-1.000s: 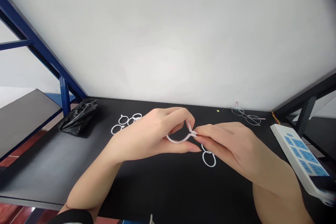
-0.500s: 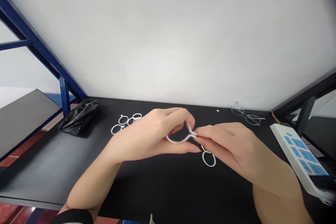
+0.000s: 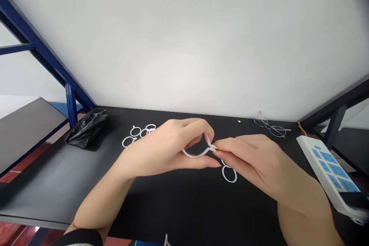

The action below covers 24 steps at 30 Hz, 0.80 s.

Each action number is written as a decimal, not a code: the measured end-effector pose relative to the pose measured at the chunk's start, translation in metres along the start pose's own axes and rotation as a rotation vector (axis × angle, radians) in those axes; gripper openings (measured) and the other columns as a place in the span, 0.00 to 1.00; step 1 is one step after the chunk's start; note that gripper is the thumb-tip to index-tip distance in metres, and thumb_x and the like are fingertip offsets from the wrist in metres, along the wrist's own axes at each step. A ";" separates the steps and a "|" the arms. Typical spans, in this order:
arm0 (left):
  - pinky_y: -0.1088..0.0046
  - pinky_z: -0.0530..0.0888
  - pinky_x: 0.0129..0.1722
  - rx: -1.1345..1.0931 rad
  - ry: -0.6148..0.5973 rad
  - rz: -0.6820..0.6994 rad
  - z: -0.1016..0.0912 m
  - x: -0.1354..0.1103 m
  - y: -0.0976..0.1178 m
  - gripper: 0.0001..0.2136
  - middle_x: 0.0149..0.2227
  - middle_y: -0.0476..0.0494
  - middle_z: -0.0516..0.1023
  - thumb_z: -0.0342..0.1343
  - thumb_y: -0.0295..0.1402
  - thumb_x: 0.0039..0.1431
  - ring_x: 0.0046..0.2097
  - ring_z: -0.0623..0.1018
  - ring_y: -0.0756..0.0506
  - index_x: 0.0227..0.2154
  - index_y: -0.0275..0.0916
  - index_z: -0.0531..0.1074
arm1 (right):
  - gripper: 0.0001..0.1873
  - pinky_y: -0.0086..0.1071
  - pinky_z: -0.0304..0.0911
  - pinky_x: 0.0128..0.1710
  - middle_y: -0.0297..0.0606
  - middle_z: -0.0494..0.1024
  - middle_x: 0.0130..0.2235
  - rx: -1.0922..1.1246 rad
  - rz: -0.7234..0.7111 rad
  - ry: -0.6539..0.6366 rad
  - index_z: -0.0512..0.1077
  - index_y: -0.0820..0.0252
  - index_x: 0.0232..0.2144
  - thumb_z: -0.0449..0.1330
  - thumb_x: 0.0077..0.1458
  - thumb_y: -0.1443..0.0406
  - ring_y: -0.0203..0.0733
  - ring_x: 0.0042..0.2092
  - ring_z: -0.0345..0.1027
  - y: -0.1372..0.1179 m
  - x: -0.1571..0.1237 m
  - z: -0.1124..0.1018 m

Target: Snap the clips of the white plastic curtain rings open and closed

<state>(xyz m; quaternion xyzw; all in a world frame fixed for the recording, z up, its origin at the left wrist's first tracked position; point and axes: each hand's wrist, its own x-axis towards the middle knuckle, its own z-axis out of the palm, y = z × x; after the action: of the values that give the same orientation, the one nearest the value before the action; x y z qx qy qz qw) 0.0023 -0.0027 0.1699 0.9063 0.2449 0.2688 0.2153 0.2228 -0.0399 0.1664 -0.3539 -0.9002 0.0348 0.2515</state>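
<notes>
Above the table's middle, my left hand [image 3: 175, 144] curls its fingers and thumb around a white plastic ring clip [image 3: 196, 156]. The clip's small tabs point right, where my right hand [image 3: 253, 159] pinches them between thumb and index finger. Part of the ring is hidden behind my left fingers. Below and partly behind my right fingertips lie more white rings [image 3: 230, 174] on the table. To the left of my left hand rest several similar white ring clips [image 3: 135, 132], a few partly covered by that hand.
A crumpled black plastic bag [image 3: 86, 128] lies on the black table [image 3: 184, 207] at the left. Eyeglasses [image 3: 271, 127] sit at the back right, and a white power strip with blue sockets [image 3: 328, 169] at the right edge. Blue frame bars [image 3: 49, 52] rise on the left.
</notes>
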 end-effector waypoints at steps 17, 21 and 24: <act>0.81 0.60 0.21 -0.102 0.004 0.050 -0.001 0.000 0.003 0.11 0.24 0.55 0.65 0.58 0.42 0.58 0.23 0.63 0.55 0.34 0.39 0.68 | 0.15 0.28 0.50 0.24 0.29 0.64 0.20 -0.013 -0.062 -0.003 0.67 0.58 0.29 0.46 0.67 0.65 0.31 0.23 0.55 -0.011 -0.002 -0.003; 0.81 0.61 0.22 -0.086 0.008 0.039 -0.001 0.000 0.003 0.11 0.24 0.54 0.66 0.58 0.42 0.58 0.24 0.63 0.55 0.34 0.39 0.68 | 0.15 0.27 0.50 0.24 0.29 0.65 0.21 0.004 -0.057 0.004 0.67 0.57 0.30 0.46 0.67 0.65 0.31 0.22 0.55 -0.008 0.000 -0.002; 0.80 0.61 0.22 -0.054 0.018 0.020 -0.001 -0.001 0.002 0.12 0.24 0.54 0.65 0.58 0.43 0.58 0.24 0.62 0.55 0.34 0.39 0.69 | 0.13 0.27 0.50 0.24 0.28 0.66 0.21 0.012 -0.054 0.000 0.67 0.57 0.31 0.47 0.67 0.65 0.31 0.22 0.56 -0.006 0.001 -0.001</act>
<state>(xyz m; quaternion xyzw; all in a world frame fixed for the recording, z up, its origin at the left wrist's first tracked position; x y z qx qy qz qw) 0.0016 -0.0043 0.1717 0.9002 0.2304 0.2854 0.2346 0.2189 -0.0436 0.1693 -0.3277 -0.9093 0.0334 0.2544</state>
